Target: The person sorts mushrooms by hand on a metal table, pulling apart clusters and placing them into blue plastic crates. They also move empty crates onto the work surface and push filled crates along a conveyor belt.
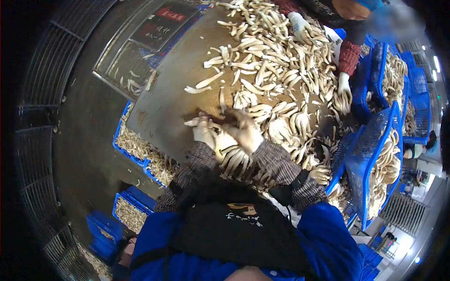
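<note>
Both of my gloved hands are close together over the near edge of a metal table (168, 103). My left hand (205, 131) is closed around a pale mushroom piece, whose end pokes out on its left. Beside it, my right hand (246, 132) is smeared by motion, its fingers unclear. A single mushroom (222, 99) lies just beyond my hands. Below and between them sits a fanned mushroom cluster (236, 160). The large heap of pale mushrooms (276, 61) spreads from there to the far side.
Across the table, a co-worker's gloved hands (300, 25) reach into the heap. Blue crates of mushrooms (365, 168) stand at the right. More blue crates (126, 150) sit below the table's left edge. A metal-framed tray (126, 70) adjoins the table.
</note>
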A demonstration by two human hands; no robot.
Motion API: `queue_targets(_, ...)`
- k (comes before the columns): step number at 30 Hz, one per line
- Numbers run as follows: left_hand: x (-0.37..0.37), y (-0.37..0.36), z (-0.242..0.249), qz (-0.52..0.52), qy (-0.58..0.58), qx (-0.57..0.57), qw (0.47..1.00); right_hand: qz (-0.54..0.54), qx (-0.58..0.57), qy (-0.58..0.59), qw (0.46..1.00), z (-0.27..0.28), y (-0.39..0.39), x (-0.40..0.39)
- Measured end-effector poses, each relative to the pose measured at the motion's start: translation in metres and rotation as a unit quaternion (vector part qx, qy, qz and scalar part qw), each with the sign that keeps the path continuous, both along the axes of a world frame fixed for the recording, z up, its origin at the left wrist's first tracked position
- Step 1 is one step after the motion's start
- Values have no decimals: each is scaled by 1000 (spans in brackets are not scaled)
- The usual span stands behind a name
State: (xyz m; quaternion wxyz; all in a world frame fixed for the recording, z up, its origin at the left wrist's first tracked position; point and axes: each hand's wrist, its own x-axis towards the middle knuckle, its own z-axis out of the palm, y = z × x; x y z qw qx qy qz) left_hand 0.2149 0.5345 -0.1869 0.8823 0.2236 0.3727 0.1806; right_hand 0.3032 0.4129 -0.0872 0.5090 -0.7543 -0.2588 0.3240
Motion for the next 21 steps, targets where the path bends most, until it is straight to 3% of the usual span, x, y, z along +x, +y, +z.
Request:
queue_targets(1, -12, 13, -11, 27, 17, 25, 999, -105, 19, 26, 994, -29, 5, 5)
queue_targets(2, -24, 27, -22, 54, 36, 50, 997, -138, 47, 138, 980, -11, 11, 20)
queue_targets(3, -45, 32, 9, 33, 121, 48, 991, -194, 65, 117, 972, -42, 16, 36)
queue_targets(4, -58, 42, 5, 71, 104, 21, 992, -269, -97, 37, 958, -31, 19, 44)
queue_targets(5, -72, 52, -1, 109, 87, -6, 990, -212, -90, -153, 961, -38, 20, 56)
queue_targets(7, -101, 65, -14, 126, 92, 19, 988, -113, -276, -238, 924, -44, 26, 60)
queue_targets(9, -116, 70, -13, 141, 95, 48, 984, -43, -384, -296, 874, -46, 33, 51)
queue_targets(10, -116, 69, -14, 108, 139, 358, 917, -10, -379, -281, 882, -51, 33, 53)
queue_targets(12, -107, 69, -30, -17, 214, 591, 778, -3, -386, -281, 879, -63, 33, 56)
queue_targets(13, -97, 71, -43, -97, 252, 546, 793, 1, -394, -280, 875, -64, 30, 56)
queue_targets(15, -69, 85, 5, -316, 365, 670, 564, -110, -279, -235, 925, -68, 14, 59)
queue_targets(16, -60, 91, 17, -356, 372, 673, 531, -148, -243, -185, 941, -78, 2, 71)
queue_targets(19, -72, 111, 6, -343, 378, 677, 530, -306, -171, -61, 935, -59, -29, 84)
queue_targets(21, -112, 125, 2, -351, 361, 685, 527, -291, -27, -16, 956, -66, -61, 98)
